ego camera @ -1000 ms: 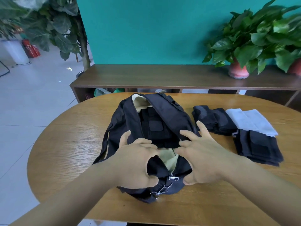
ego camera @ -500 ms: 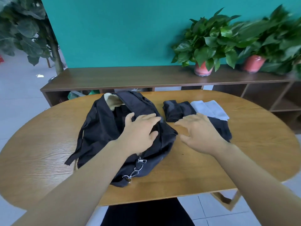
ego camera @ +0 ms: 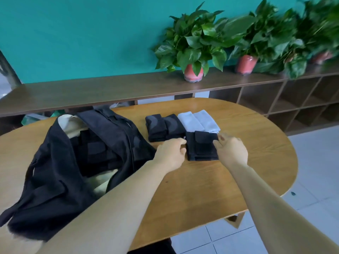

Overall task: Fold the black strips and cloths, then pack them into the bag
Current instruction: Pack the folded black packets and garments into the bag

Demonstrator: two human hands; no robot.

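Observation:
A black bag [ego camera: 55,162] lies open on the left of the round wooden table [ego camera: 256,162], showing a beige lining and folded black pieces [ego camera: 95,149] inside. To its right, a folded black stack [ego camera: 201,147] rests flat on the table. My left hand [ego camera: 171,153] pinches the stack's left edge. My right hand [ego camera: 231,151] pinches its right edge, with curled fingers covering the far right corner. Behind the stack lie another folded black pile [ego camera: 163,128] and two folded pale grey cloths [ego camera: 199,121].
A long dark wooden shelf unit [ego camera: 110,88] runs behind the table against a teal wall. On it stand potted plants [ego camera: 194,48] in red pots. White tiled floor shows past the table's right edge.
Both hands left the bag's opening and moved right to the nearest folded black stack, taking its two sides. The camera view swung right with them.

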